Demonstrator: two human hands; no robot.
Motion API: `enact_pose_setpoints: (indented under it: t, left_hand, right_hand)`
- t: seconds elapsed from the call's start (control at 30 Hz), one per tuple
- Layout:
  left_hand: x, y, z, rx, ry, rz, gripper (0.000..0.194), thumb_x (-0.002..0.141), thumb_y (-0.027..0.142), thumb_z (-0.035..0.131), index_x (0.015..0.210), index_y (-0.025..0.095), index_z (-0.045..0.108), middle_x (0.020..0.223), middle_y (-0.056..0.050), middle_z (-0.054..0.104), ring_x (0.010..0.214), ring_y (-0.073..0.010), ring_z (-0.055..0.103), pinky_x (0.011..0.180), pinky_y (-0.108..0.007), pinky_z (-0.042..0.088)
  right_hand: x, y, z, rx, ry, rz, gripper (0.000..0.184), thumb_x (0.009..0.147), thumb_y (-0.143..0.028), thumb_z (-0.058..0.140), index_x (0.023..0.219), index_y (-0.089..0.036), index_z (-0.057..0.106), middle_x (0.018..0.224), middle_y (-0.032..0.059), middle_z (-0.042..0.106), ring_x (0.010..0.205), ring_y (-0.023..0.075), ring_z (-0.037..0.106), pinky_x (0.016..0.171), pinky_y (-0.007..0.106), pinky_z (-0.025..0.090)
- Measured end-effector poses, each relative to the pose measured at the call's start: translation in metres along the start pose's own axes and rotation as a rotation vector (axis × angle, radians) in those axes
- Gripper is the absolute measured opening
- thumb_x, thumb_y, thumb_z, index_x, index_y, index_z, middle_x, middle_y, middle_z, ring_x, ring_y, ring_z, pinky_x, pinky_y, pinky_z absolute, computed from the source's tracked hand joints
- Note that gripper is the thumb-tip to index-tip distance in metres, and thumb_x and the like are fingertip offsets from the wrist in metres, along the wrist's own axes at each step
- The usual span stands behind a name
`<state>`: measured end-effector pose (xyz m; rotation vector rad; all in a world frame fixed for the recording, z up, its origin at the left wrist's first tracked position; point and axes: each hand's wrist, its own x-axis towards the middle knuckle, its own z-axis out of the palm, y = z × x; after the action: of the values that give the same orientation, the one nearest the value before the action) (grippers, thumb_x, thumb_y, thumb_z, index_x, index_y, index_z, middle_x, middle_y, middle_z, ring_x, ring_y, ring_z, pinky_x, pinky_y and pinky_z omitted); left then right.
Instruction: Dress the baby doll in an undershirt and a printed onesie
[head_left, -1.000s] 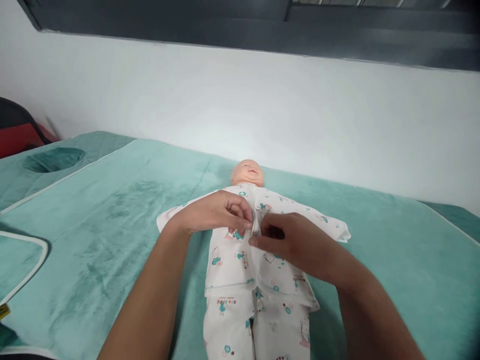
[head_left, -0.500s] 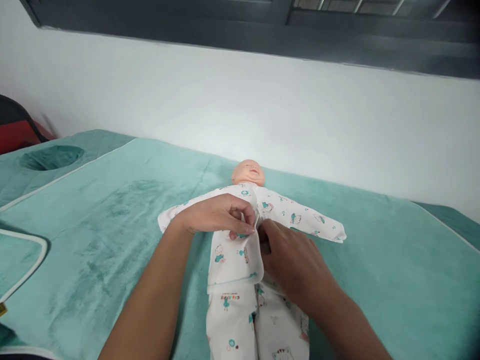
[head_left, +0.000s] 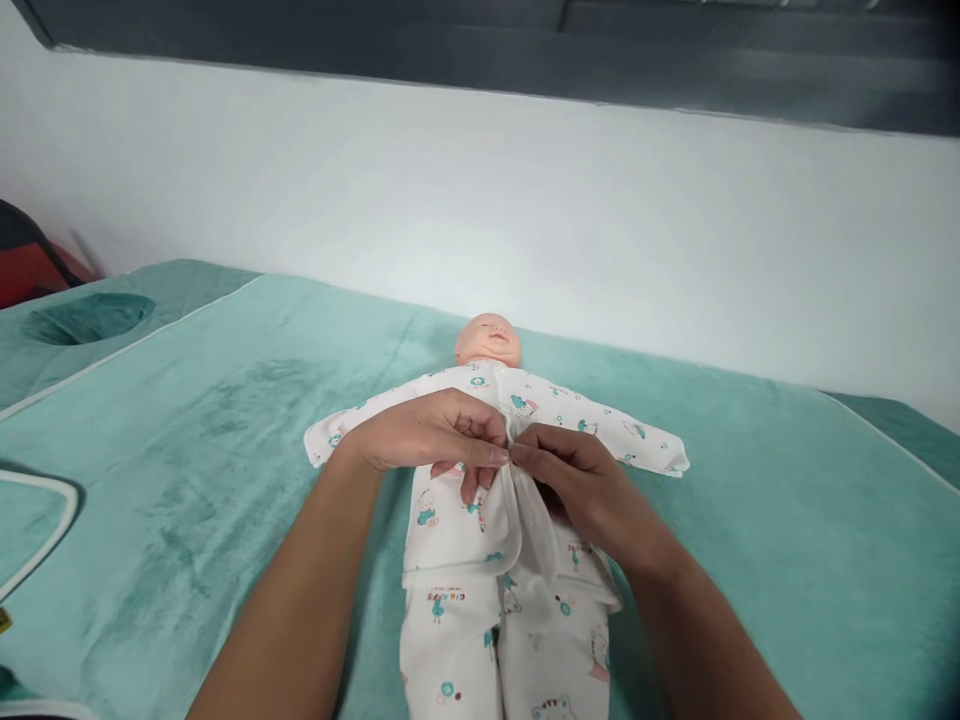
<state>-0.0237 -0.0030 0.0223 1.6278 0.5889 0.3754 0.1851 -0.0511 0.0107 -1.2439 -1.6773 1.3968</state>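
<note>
A baby doll [head_left: 489, 340] lies on its back, dressed in a white printed baby jacket [head_left: 454, 535] and matching printed pants [head_left: 450, 660]. Its sleeves spread out to both sides. At the middle of the chest, my left hand [head_left: 442, 435] pinches the jacket's front edge between thumb and index finger, other fingers curled below. My right hand [head_left: 574, 475] meets it there, pinching the other front edge of the jacket. The fingertips of both hands touch or nearly touch. Whatever fastener lies between them is hidden by the fingers.
A green plush cover [head_left: 225, 430] with white piping lies under the doll, with a round hole [head_left: 90, 318] at the far left. A white wall [head_left: 480, 200] rises behind it. A red and black object [head_left: 30, 260] stands at the left edge.
My right hand has come up from beneath the jacket's flap to pinch its edge at my left fingertips. More of the jacket's right front now shows. The view has shifted slightly.
</note>
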Motion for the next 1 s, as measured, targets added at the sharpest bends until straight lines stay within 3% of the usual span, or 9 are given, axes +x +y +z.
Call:
enact_pose_setpoints:
  t: [0.13,0.37,0.57,0.8,1.0]
  left_hand:
    - [0.001,-0.002,-0.001,-0.01,-0.011,0.009,0.023,0.088,0.035,0.059,0.073,0.017,0.058,0.06,0.001,0.063,0.053,-0.0103,0.06,0.047,-0.022,0.035]
    - [0.004,-0.004,0.002,0.011,0.04,-0.023,0.025,0.085,0.037,0.061,0.071,0.017,0.056,0.057,0.0,0.062,0.05,-0.0099,0.056,0.043,-0.022,0.028]
    - [0.004,-0.004,0.003,0.034,0.042,-0.036,0.026,0.086,0.037,0.06,0.071,0.016,0.056,0.057,0.001,0.062,0.049,-0.0086,0.054,0.043,-0.02,0.027]
    - [0.002,-0.004,-0.001,0.066,-0.018,-0.009,0.028,0.091,0.04,0.053,0.077,0.016,0.059,0.06,0.0,0.061,0.053,-0.0096,0.056,0.048,-0.02,0.042]
    - [0.001,-0.004,-0.002,0.06,-0.013,-0.041,0.024,0.089,0.037,0.057,0.08,0.015,0.06,0.061,0.001,0.06,0.053,-0.0093,0.054,0.049,-0.02,0.044]
  right_hand:
    - [0.001,0.001,0.003,0.07,-0.03,0.004,0.039,0.089,-0.048,0.058,0.063,-0.019,0.054,0.053,-0.0032,0.049,0.049,0.0087,0.041,0.047,0.026,0.025]
    - [0.004,0.006,-0.005,0.136,-0.071,-0.014,0.044,0.089,-0.05,0.059,0.059,-0.017,0.057,0.05,-0.0009,0.054,0.046,0.0083,0.043,0.045,0.024,0.028]
    - [0.008,0.014,-0.009,0.202,-0.112,-0.038,0.038,0.092,-0.046,0.058,0.067,-0.017,0.062,0.053,-0.0004,0.059,0.043,0.0065,0.046,0.041,0.02,0.032]
    - [0.006,0.011,-0.011,0.114,-0.123,-0.022,0.015,0.083,-0.031,0.069,0.082,-0.019,0.061,0.059,-0.0027,0.061,0.049,0.0077,0.051,0.043,0.018,0.039]
    - [0.006,0.009,-0.007,0.067,-0.081,-0.019,0.018,0.078,-0.027,0.073,0.082,-0.02,0.057,0.059,-0.0048,0.06,0.048,0.0063,0.045,0.041,0.018,0.035]
